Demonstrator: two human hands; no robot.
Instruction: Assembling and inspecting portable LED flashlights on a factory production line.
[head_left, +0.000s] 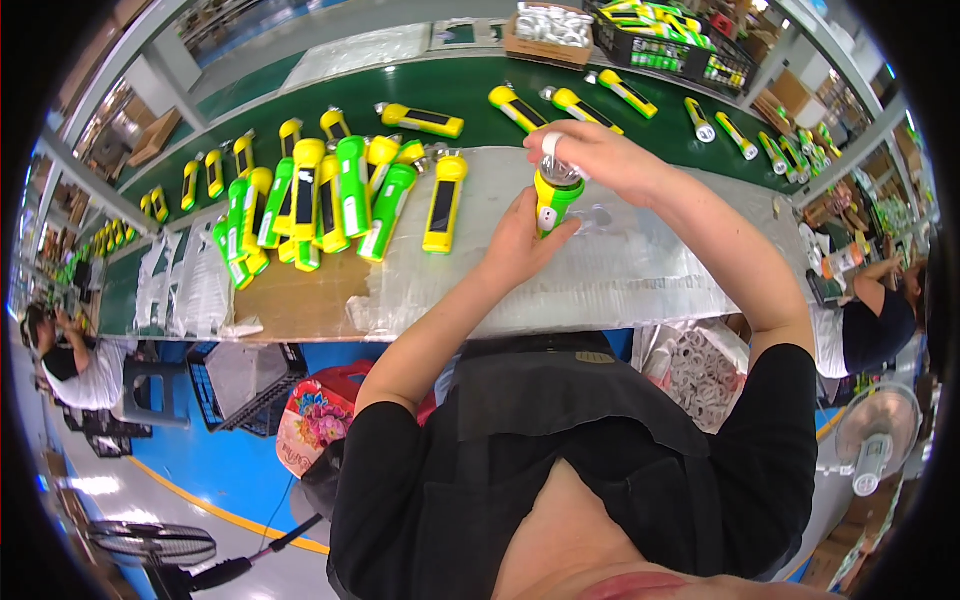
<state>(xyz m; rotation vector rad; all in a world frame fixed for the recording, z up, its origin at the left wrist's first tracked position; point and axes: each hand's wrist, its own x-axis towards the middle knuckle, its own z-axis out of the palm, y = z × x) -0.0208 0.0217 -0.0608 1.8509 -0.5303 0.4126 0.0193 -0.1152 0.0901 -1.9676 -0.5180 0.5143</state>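
A yellow and green flashlight (556, 205) stands almost upright in front of me, gripped low on its body by my left hand (515, 240). Over its top bends my right hand (605, 162), fingers closed around the clear, shiny head part (556, 172). A white band (551, 143) wraps one finger of that hand. Just beside the held flashlight lies a clear round piece (597, 217) on the plastic-covered bench (640, 270). To the left a single yellow flashlight (444, 205) lies apart, next to a heap of yellow and green flashlights (305, 200).
Beyond the bench runs a green conveyor belt (470, 95) carrying spaced flashlights. Behind it are a carton of white parts (548, 36) and a black crate (725, 68) of flashlights. A bag of clear rings (695, 375) sits below, right. People (85, 360) work at both sides.
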